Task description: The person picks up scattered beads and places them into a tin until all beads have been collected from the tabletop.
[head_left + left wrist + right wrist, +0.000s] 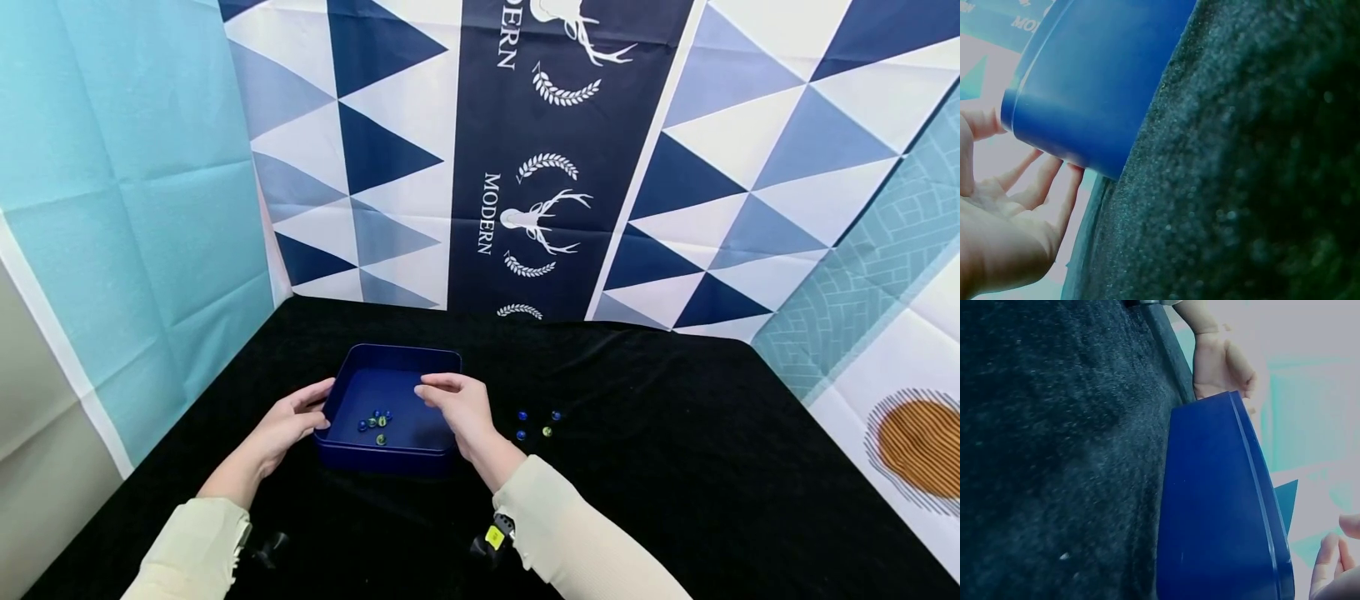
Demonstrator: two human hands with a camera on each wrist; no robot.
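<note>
A dark blue open-topped box (420,458) stands on the black cloth. Several small glass marbles (381,439), some blue and some yellow-green, lie together on its floor. My left hand (281,429) rests at the box's left side; in the left wrist view its fingertips (1075,167) touch the outer wall, with the thumb near the rim. Over the right part of the box is my right hand (463,412), thumb and fingers extended with a small gap between them. No marble shows between those fingers (1327,553) in the right wrist view.
Several more marbles, blue ones (522,415) and a yellow-green one (547,432), lie on the cloth (660,467) right of the box. Patterned fabric walls (397,150) stand behind the table. A yellow-marked device (495,536) is worn at the right wrist.
</note>
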